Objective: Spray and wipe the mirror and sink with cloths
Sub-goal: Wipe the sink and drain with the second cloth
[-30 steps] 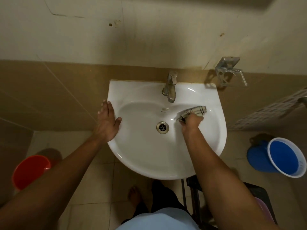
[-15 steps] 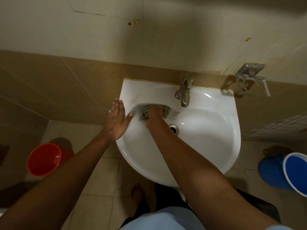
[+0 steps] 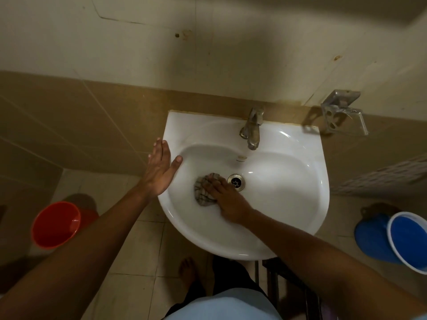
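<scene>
The crumpled grey checked cloth (image 3: 204,190) lies in the bottom of the white ceramic wall-hung sink (image 3: 288,204), just left of the round metal drain (image 3: 236,181), pinned flat under the right hand (image 3: 227,200). That grip is pressed down on the cloth with fingers spread over it rather than clenched round it. The cloth looks soft, limp and light, likely damp, so it should bunch and slide easily on the glazed bowl; a flat palm over its middle seems the best hold, since pinching an edge would let it trail. The basin is hard, smooth and probably slippery when wet.

The left hand (image 3: 160,168) rests open on the sink's left rim, thumb over the inner edge, holding nothing, apparently bracing.

Towards the back rim the dull metal tap (image 3: 251,129) overhangs the bowl and would obstruct strokes there; the cloth would have to work around its spout. Beyond the right back corner a metal wall-mounted holder (image 3: 342,112) projects from the tiles. On the floor stand an orange plastic bucket (image 3: 56,224) to the left and a blue plastic bucket (image 3: 397,241) to the right, both clear of the sink. No mirror or spray bottle is in view.
</scene>
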Tool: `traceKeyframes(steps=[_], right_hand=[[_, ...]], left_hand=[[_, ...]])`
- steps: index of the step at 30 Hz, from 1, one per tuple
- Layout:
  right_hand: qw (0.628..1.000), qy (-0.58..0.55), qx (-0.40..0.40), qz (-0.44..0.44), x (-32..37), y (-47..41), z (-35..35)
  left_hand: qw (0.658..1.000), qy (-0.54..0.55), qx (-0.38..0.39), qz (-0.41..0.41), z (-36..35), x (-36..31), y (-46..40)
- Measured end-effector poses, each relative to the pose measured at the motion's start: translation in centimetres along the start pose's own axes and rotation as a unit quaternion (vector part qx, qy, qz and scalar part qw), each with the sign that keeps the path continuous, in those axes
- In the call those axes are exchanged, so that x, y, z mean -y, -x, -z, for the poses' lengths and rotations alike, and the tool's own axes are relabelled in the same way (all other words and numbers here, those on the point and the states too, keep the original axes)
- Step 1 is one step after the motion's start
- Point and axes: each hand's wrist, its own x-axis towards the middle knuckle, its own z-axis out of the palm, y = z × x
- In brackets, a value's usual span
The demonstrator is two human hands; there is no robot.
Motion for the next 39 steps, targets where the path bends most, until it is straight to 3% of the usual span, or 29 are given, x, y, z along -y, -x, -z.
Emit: traceKeyframes(steps=[6, 12, 19, 24, 31, 36, 39], right_hand=[[0.983, 0.156, 0.005, -0.099, -7.7, 4.3, 2.7], [0.953, 0.163, 0.022, -0.253, -6.8, 8.8, 3.2], [0.942, 0.107, 0.097, -0.305, -1.7, 12.4, 4.0], [0.953, 0.039, 0.076, -0.291, 3.7, 13.8, 5.4], [0.977, -0.071, -0.043, -0.196, 9.6, 13.6, 3.6], [0.990, -0.040, -0.086, -0.107, 6.8, 17.2, 3.7], [0.989, 0.018, -0.101, -0.104, 1.9, 20.3, 5.0]], left_hand=[[1.000, -0.014, 0.001, 0.002, -0.1, -0.1, 0.1], [0.999, -0.037, -0.003, 0.000, -0.3, 0.5, -0.3], [0.999, -0.052, -0.002, 0.011, -0.3, 0.1, -0.1], [0.999, -0.050, -0.004, 0.000, -0.1, -0.4, 0.4], [0.998, -0.057, -0.010, 0.007, -0.2, -0.7, 0.4], [0.997, -0.068, -0.004, 0.024, -0.4, -0.8, 0.5], [0.995, -0.094, -0.007, 0.039, -0.6, -0.5, 0.7]])
